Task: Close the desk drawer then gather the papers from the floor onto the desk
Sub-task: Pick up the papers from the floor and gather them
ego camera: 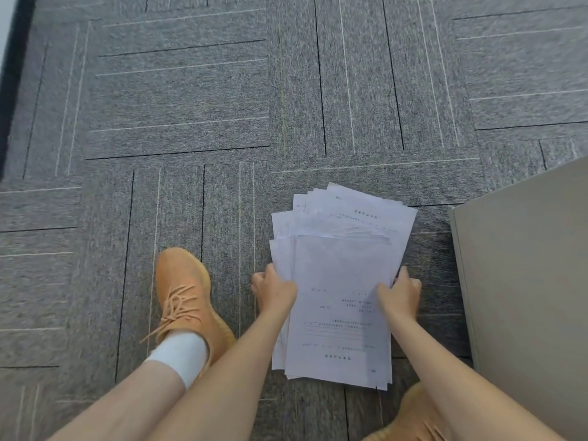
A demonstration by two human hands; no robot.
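A loose stack of white printed papers (340, 275) lies fanned out on the grey carpet, a little right of the middle. My left hand (274, 289) grips the stack's left edge and my right hand (400, 292) grips its right edge, thumbs on top of the sheets. The upper sheets splay away from me, out of line with the front ones. The side of the grey desk cabinet (528, 281) stands just right of the papers. No drawer front shows from here.
Grey carpet tiles (191, 100) with thin light and dark lines fill the floor. My orange shoe with a white sock (184, 300) is planted left of the papers; another orange shoe (410, 418) peeks in at the bottom right. A dark wall edge (12, 90) runs along the left.
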